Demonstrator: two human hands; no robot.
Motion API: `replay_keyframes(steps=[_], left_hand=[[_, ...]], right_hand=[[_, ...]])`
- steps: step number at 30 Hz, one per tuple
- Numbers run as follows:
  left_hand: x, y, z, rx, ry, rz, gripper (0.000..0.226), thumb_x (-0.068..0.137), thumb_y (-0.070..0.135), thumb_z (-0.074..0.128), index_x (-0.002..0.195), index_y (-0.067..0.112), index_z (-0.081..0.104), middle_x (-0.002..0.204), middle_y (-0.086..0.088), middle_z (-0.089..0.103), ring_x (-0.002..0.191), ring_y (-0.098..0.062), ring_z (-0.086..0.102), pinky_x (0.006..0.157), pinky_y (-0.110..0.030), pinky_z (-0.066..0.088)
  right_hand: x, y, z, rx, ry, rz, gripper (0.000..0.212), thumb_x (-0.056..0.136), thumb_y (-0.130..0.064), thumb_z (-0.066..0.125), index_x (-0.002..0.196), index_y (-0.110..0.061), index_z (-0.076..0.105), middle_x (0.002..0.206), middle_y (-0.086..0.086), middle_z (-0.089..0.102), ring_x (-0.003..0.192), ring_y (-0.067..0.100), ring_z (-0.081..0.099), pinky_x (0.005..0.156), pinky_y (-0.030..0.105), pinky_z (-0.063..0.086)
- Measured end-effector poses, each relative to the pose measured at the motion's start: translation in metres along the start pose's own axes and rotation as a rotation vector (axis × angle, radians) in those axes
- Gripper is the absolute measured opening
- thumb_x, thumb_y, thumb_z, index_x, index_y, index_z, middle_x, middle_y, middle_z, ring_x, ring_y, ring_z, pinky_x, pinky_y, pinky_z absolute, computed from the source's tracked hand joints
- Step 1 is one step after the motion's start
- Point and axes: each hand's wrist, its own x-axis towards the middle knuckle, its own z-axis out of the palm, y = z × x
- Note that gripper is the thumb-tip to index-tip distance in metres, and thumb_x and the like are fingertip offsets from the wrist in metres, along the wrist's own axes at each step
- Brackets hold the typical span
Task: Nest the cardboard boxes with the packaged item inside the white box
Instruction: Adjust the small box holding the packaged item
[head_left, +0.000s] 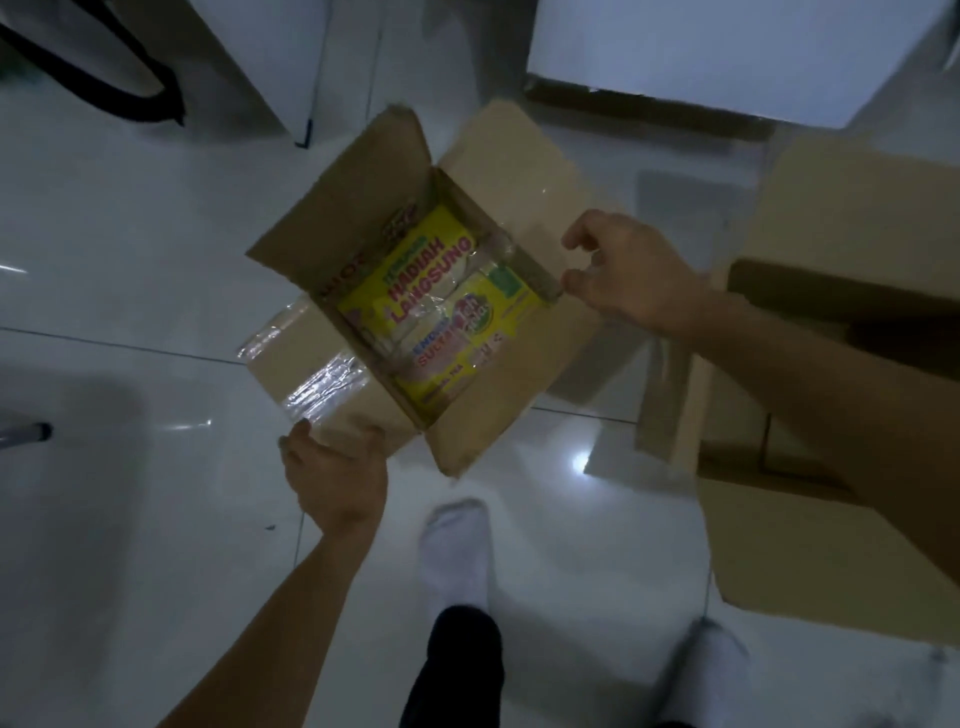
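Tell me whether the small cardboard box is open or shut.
Open: the small cardboard box has its flaps spread outward, and the yellow packaged item shows inside.

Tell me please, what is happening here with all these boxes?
A person stands on a tiled floor and holds a small cardboard box with both hands. The left hand grips its taped near corner; the right hand pinches its far rim. The flaps are open and a yellow packaged item lies inside. A bigger cardboard box and the white box wait nearby.
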Motion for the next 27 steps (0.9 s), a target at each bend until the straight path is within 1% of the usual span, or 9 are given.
replay_keyframes(steps=[3, 7, 11, 13, 16, 19, 21, 25, 27], left_hand=[[0.030, 0.002, 0.004, -0.048, -0.001, -0.108, 0.079, 0.068, 0.037, 0.075, 0.131, 0.003, 0.040, 0.138, -0.026, 0.043, 0.128, -0.042, 0.041, 0.101, -0.052, 0.040], [0.063, 0.005, 0.010, -0.122, -0.037, -0.223, 0.104, 0.048, 0.054, 0.080, 0.131, 0.007, 0.037, 0.136, -0.020, 0.047, 0.124, -0.038, 0.048, 0.097, -0.056, 0.044], [0.079, 0.008, 0.016, -0.085, -0.083, -0.352, 0.104, 0.053, 0.052, 0.082, 0.132, 0.010, 0.029, 0.129, -0.014, 0.053, 0.117, -0.037, 0.053, 0.102, -0.050, 0.039], [0.080, 0.007, 0.018, -0.099, -0.095, -0.381, 0.101, 0.048, 0.054, 0.081, 0.126, 0.008, 0.036, 0.122, -0.013, 0.058, 0.112, -0.035, 0.056, 0.099, -0.049, 0.043], [0.078, 0.005, 0.014, -0.209, -0.036, -0.386, 0.088, 0.041, 0.049, 0.071, 0.117, 0.009, 0.052, 0.112, -0.010, 0.064, 0.104, -0.034, 0.061, 0.091, -0.043, 0.050], [0.070, 0.003, 0.009, -0.191, 0.046, -0.336, 0.067, 0.065, 0.034, 0.075, 0.122, 0.010, 0.051, 0.117, -0.015, 0.063, 0.106, -0.036, 0.059, 0.081, -0.033, 0.045], [0.064, 0.003, 0.003, -0.200, 0.145, -0.276, 0.056, 0.073, 0.027, 0.073, 0.121, 0.009, 0.053, 0.116, -0.017, 0.064, 0.106, -0.035, 0.060, 0.080, -0.029, 0.042], [0.049, 0.009, -0.010, -0.273, 0.202, -0.099, 0.033, 0.079, 0.013, 0.064, 0.112, 0.009, 0.060, 0.086, -0.013, 0.067, 0.075, -0.023, 0.061, 0.069, -0.022, 0.045], [0.035, 0.015, -0.014, -0.284, 0.182, -0.024, 0.029, 0.082, 0.008, 0.059, 0.111, 0.005, 0.061, 0.077, -0.008, 0.063, 0.064, -0.014, 0.054, 0.060, -0.004, 0.041]], right_hand=[[0.038, 0.001, 0.012, -0.090, -0.044, 0.040, 0.050, 0.079, -0.022, 0.065, 0.124, -0.010, 0.047, 0.127, 0.021, 0.050, 0.112, 0.035, 0.052, 0.085, 0.032, 0.040], [0.078, 0.007, 0.022, -0.135, -0.077, 0.098, 0.068, 0.076, -0.017, 0.068, 0.134, -0.010, 0.034, 0.136, 0.021, 0.041, 0.117, 0.037, 0.049, 0.090, 0.036, 0.041], [0.108, 0.014, 0.025, -0.071, -0.012, 0.194, 0.082, 0.072, -0.016, 0.073, 0.139, -0.009, 0.025, 0.141, 0.020, 0.034, 0.126, 0.036, 0.041, 0.095, 0.034, 0.038], [0.116, 0.017, 0.025, -0.016, -0.024, 0.254, 0.083, 0.073, -0.017, 0.074, 0.139, -0.008, 0.024, 0.139, 0.021, 0.037, 0.126, 0.037, 0.041, 0.092, 0.034, 0.038], [0.119, 0.020, 0.024, 0.003, -0.002, 0.349, 0.080, 0.076, -0.018, 0.072, 0.138, -0.005, 0.025, 0.135, 0.024, 0.044, 0.122, 0.039, 0.045, 0.089, 0.038, 0.041], [0.119, 0.021, 0.018, -0.142, 0.137, 0.357, 0.071, 0.073, -0.029, 0.071, 0.131, -0.004, 0.038, 0.130, 0.025, 0.049, 0.117, 0.042, 0.050, 0.095, 0.047, 0.045], [0.114, 0.014, 0.009, -0.184, 0.178, 0.333, 0.051, 0.075, -0.031, 0.065, 0.117, -0.005, 0.052, 0.118, 0.023, 0.059, 0.104, 0.038, 0.058, 0.088, 0.049, 0.051], [0.091, -0.003, 0.002, -0.227, 0.139, 0.161, 0.026, 0.081, -0.018, 0.054, 0.102, -0.005, 0.064, 0.101, 0.021, 0.065, 0.090, 0.039, 0.062, 0.076, 0.039, 0.053], [0.074, -0.011, 0.008, -0.246, 0.127, 0.057, 0.023, 0.082, -0.015, 0.052, 0.099, -0.007, 0.066, 0.099, 0.024, 0.067, 0.089, 0.041, 0.062, 0.072, 0.035, 0.049]])
